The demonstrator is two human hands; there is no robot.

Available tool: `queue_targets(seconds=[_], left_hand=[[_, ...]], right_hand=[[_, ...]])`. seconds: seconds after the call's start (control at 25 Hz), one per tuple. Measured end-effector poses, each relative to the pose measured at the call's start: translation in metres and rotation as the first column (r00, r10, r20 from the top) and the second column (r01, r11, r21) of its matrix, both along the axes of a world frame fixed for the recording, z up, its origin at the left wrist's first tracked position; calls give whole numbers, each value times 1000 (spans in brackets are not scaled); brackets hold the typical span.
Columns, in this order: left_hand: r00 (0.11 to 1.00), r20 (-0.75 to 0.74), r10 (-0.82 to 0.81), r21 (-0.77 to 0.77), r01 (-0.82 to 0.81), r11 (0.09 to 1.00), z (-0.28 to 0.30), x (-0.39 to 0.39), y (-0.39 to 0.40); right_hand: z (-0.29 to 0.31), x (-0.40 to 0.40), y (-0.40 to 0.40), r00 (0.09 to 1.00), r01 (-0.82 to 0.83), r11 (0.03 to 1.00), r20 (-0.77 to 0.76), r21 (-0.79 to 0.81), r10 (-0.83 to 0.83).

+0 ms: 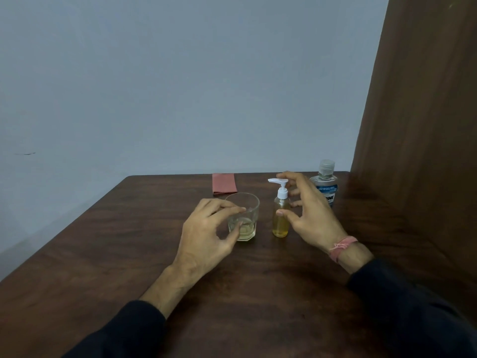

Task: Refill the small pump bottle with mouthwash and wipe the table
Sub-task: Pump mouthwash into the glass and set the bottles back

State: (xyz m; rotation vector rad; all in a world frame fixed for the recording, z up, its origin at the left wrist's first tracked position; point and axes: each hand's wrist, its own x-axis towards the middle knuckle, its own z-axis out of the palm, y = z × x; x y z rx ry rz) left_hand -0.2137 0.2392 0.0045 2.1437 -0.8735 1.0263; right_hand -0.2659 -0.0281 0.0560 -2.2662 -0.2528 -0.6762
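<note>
A small clear pump bottle with a white pump head stands upright mid-table, partly filled with yellowish liquid. My right hand hovers just to its right, fingers spread, thumb near the bottle's body and index finger near the pump head; it grips nothing. A clear glass tumbler with a little pale liquid stands to the bottle's left. My left hand curls loosely beside the tumbler, fingertips close to its rim, holding nothing. The mouthwash bottle, clear with a blue label and capped, stands behind my right hand. A folded pink cloth lies at the table's far edge.
The dark wooden table meets a pale blue wall at the back. A brown wooden panel rises along the right side, close to the mouthwash bottle. The table's left edge runs diagonally toward me.
</note>
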Motion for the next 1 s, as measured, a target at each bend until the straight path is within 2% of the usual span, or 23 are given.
queue_targets(seconds=[0.2,0.36,0.56,0.8,1.0], left_hand=[[997,24,72,52,-73,996,9,2,-12],[980,-75,183,126,-172,977,29,18,-34],[950,-182,255,227,-212,951,49,57,-63],[923,-207,324,281,-261,923,55,112,-100],[899,-242,365,330,-278,902,61,155,-119]], right_hand=[[13,2,3,996,87,983,-20,-164,-92],[21,3,7,987,134,962,-54,-240,-151],[21,5,13,974,195,940,-58,-280,-219],[18,9,20,959,253,916,-40,-311,-279],[17,6,21,972,224,936,-9,-271,-235]])
